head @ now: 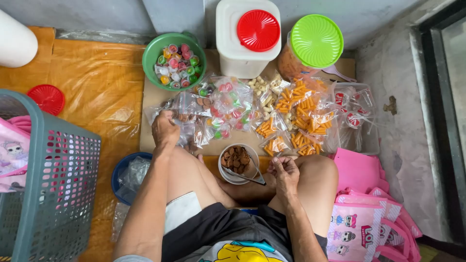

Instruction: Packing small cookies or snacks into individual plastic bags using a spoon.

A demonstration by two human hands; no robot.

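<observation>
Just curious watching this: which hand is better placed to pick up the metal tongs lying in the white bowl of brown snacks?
Probably the right hand. It rests on the knee right beside the tongs, whose handle end points toward it. The left hand is farther off, on a clear snack bag beyond the white bowl.

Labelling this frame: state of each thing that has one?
White tub: red lid on.
Orange jar: green lid on.
Green bowl: full of jelly cups.
White bowl: brown snacks, scoop inside.
Left hand: on a clear packet.
Right hand: closed, grasp unclear.
Red lid: loose.
</observation>
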